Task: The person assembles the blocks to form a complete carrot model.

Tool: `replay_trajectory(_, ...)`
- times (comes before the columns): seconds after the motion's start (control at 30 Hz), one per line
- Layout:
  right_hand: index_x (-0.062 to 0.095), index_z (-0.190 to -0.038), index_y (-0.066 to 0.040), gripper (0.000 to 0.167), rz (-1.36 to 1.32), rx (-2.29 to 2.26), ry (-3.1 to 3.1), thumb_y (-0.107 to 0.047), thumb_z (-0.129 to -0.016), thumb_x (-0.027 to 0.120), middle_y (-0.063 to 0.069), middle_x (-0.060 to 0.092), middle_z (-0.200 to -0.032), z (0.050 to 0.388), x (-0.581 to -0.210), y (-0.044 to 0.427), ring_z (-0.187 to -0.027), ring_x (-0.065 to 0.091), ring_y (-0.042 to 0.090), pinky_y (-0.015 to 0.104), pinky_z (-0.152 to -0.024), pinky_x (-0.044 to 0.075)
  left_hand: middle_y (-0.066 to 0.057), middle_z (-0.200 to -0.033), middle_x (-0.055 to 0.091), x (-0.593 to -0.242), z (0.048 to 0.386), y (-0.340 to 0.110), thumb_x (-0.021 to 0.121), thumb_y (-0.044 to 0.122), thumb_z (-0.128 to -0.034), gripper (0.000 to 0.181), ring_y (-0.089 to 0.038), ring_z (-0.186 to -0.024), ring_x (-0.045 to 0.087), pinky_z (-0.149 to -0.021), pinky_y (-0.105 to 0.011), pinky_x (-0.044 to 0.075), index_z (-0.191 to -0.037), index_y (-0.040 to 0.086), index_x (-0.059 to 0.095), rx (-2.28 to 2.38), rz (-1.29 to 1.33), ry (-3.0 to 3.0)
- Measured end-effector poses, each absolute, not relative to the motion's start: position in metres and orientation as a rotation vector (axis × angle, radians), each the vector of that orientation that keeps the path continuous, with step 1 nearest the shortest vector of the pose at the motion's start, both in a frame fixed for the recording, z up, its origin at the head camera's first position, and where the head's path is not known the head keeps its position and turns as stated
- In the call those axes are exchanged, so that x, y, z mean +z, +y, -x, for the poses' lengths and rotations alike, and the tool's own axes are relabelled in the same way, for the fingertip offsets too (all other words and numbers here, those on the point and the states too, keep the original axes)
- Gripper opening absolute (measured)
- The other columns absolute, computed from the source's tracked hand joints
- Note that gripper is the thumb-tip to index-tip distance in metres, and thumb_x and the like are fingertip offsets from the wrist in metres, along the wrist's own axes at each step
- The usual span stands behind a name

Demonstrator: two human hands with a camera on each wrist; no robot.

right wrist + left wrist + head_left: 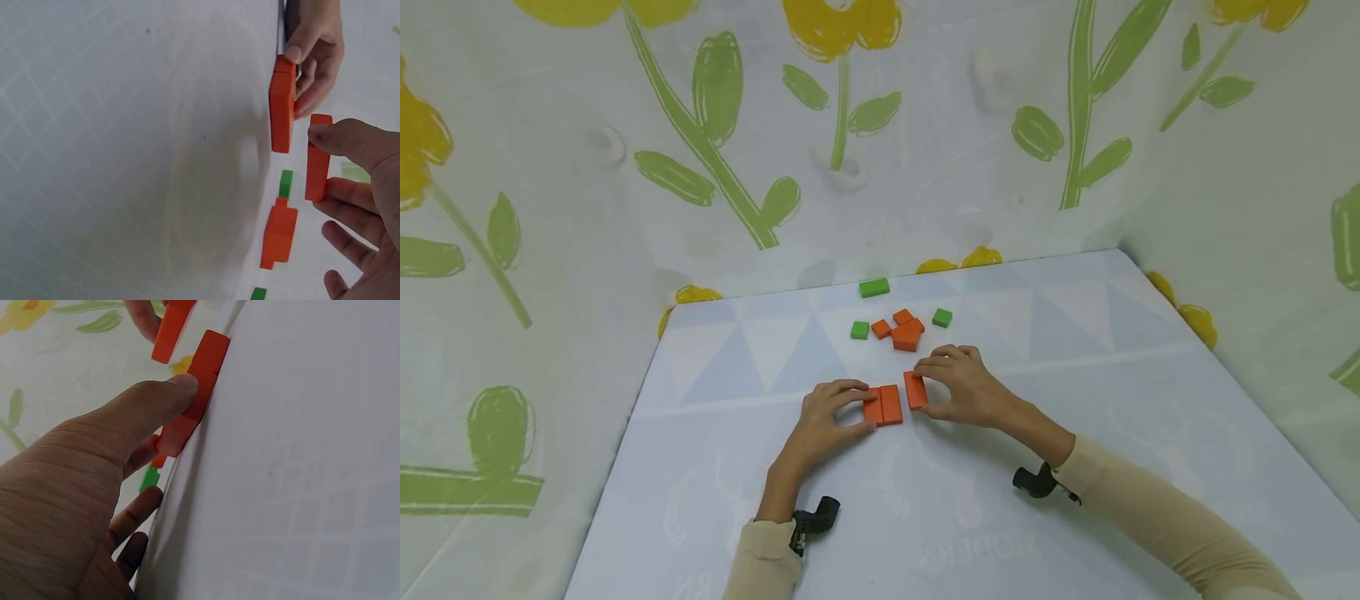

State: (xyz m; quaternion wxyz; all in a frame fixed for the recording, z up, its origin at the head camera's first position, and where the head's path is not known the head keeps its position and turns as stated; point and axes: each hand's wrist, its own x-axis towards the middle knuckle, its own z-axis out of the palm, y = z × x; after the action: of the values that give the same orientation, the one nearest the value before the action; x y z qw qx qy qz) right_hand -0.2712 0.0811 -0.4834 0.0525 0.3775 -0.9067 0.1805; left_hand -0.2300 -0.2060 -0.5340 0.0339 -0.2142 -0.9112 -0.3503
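A white worktop point(700, 492) with pale blue triangles fills the lower part of the frame. Right of the middle, the right hand point(964, 387) has its grip pinched on one orange block point(916, 392), held up just off the top. At the middle, the left hand point(825, 421) has its grip on the left one of two orange blocks point(891, 406), lying flat and touching. All three are long, flat, smooth and bright. Above them sits an orange bunch point(907, 337), then a long green block point(874, 288) and two little green blocks point(942, 317).
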Motion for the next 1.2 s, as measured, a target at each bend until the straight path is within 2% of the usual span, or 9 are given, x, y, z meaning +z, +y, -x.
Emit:
replay_trajectory(0.43,0.07,-0.123,-0.016,0.053,-1.186,0.501,-2.762,-0.042,-0.079,0.085,-0.004,0.068,-0.121,0.269,-0.494,0.076,-0.118,0.05,0.02,0.053,-0.1,0.034,0.008,-0.132,0.059,-0.537,0.231,-0.206,0.082,0.036,-0.0837,0.043,-0.021,-0.123,0.046,-0.102,-0.05,0.03,-0.125,0.026,0.071,-1.089,0.656,-2.769)
replay_trajectory(0.9,0.07,-0.124,-0.016,0.053,-1.187,0.5,-2.792,-0.04,-0.079,0.084,-0.004,0.068,-0.121,0.269,-0.502,0.072,-0.119,0.05,0.021,0.053,-0.102,0.033,0.008,-0.133,0.059,-0.536,0.231,-0.205,0.082,0.035,-0.0834,0.043,-0.021,-0.122,0.047,-0.102,-0.05,0.03,-0.124,0.026,0.071,-1.1,0.659,-2.771)
replay_trajectory(1.2,0.067,-0.124,-0.014,0.053,-1.169,0.537,-2.861,-0.037,-0.08,0.085,-0.001,0.065,-0.124,0.268,-0.504,0.067,-0.122,0.049,0.023,0.058,-0.102,0.033,0.008,-0.132,0.059,-0.536,0.232,-0.206,0.082,0.036,-0.0834,0.044,-0.023,-0.122,0.048,-0.102,-0.052,0.03,-0.125,0.026,0.071,-1.086,0.675,-2.77)
